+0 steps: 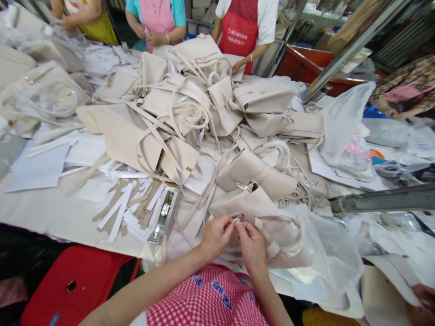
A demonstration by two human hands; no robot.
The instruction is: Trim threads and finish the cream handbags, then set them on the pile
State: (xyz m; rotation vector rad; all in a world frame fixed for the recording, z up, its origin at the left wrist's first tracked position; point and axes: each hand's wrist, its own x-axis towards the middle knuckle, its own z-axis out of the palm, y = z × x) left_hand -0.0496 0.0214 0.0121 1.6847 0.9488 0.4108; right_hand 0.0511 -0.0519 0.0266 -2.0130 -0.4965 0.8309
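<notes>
A beige handbag point(258, 203) with gold-coloured hardware lies at the table's near edge, directly in front of me. Close together at its clasp, my left hand point(217, 233) and my right hand point(250, 242) both pinch with thumb and fingertips. A small whitish bit shows between the fingertips, too small to name. Behind this bag rests another beige handbag point(254, 172). To the left of my hands stands a metal tape dispenser point(165, 213). Clear plastic wrapping point(326, 244) lies over the right side of the near bag.
Beige bags and straps point(183, 104) are heaped across the table's middle. Paper and beige strips point(129, 203) lie left of the dispenser. A red stool point(74, 280) stands below left. A metal post point(353, 50) rises at right. Several other people work around the table.
</notes>
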